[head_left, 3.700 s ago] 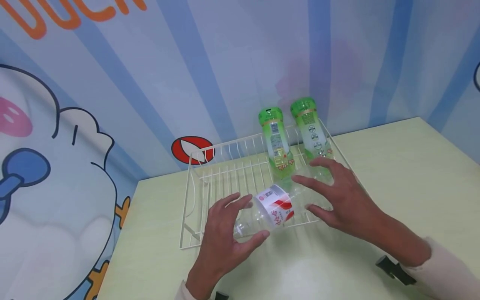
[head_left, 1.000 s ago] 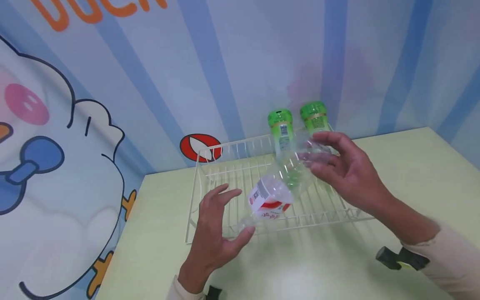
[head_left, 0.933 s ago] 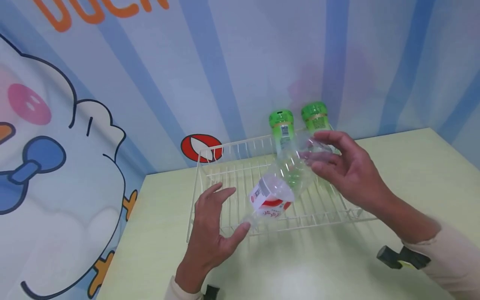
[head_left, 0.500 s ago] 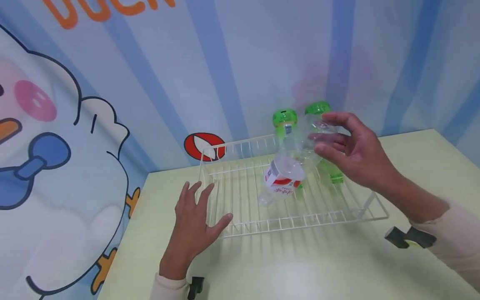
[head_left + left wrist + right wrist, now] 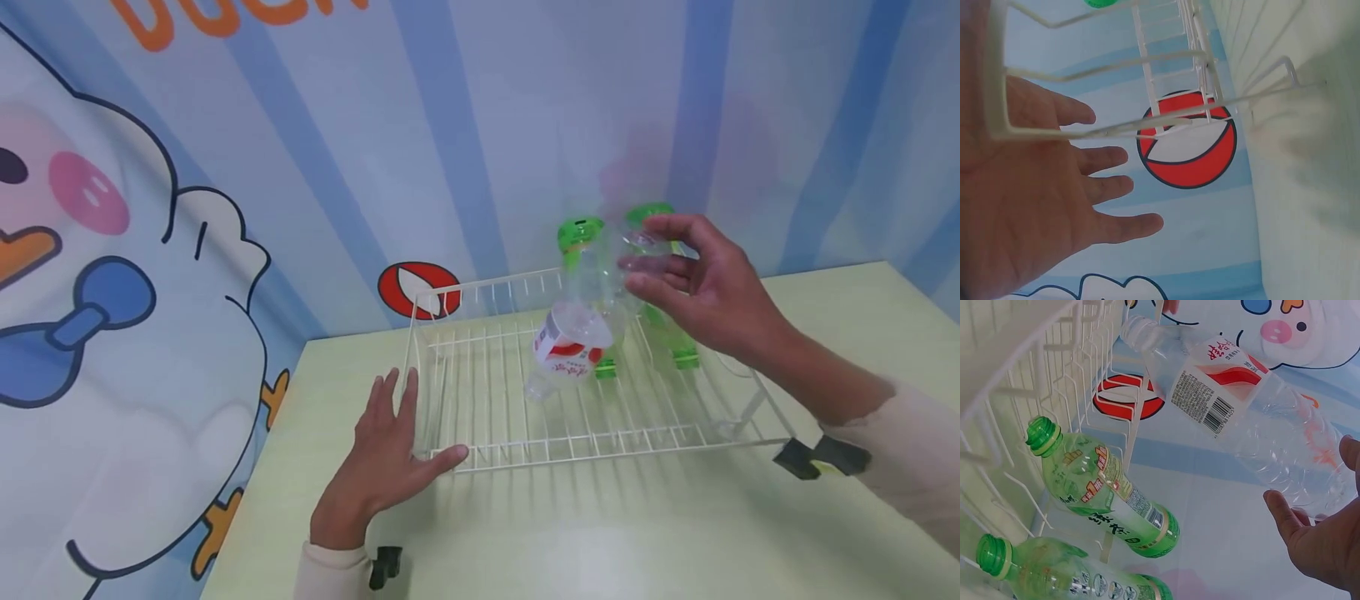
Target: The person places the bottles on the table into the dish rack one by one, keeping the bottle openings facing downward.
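My right hand (image 5: pixel 720 292) grips a clear plastic bottle (image 5: pixel 572 342) by its base end. The bottle has a white and red label and slants with its neck down over the white wire rack (image 5: pixel 622 455). In the right wrist view its capless-looking neck (image 5: pixel 1138 331) is close to the rack wires. My left hand (image 5: pixel 382 458) is spread at the rack's left front corner, holding nothing; whether it touches the wire I cannot tell. Two green bottles (image 5: pixel 1107 487) lean in the rack, neck down, partly hidden by the clear bottle and right hand in the head view.
The rack stands on a pale table (image 5: pixel 525 533) against a blue striped wall (image 5: pixel 510 125). Cartoon drawings, including a white duck (image 5: pixel 135 350) and a red oval (image 5: pixel 420 290), cover the wall at left. Dark straps (image 5: pixel 821 457) sit at the wrists.
The clear bottle has tipped from lying across the rack's front to a steeper slant farther back, carried by my right hand. My left hand has moved away from it, leftward to the rack's corner.
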### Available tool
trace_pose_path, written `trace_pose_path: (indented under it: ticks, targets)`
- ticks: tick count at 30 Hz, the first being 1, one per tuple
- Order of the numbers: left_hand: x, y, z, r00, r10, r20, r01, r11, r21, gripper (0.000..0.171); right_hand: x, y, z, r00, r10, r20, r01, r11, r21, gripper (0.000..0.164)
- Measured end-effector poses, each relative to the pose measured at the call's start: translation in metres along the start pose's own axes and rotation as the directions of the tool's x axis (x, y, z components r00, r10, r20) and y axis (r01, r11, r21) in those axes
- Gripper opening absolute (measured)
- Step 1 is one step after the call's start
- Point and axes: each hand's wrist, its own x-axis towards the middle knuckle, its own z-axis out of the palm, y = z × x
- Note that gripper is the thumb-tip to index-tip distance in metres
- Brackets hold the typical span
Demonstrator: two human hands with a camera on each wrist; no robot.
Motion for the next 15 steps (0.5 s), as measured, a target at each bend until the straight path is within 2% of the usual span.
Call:
trace_pose_path:
  ticks: [7, 15]
  targets:
    - [0.000, -0.009, -0.002, 0.999, -0.032, 0.024, 0.033, 0.999, -0.031, 0.118, 0.011, -0.005, -0.003, 1.000, 0.020, 0.018, -0.019, 0.998, -0.068, 0.055]
    - [0.001, -0.011, -0.002, 0.995, -0.050, 0.081, 0.057, 0.994, -0.088, 0.123, 0.024, -0.008, 0.001, 0.995, 0.056, 0.081, -0.046, 0.992, -0.121, 0.059]
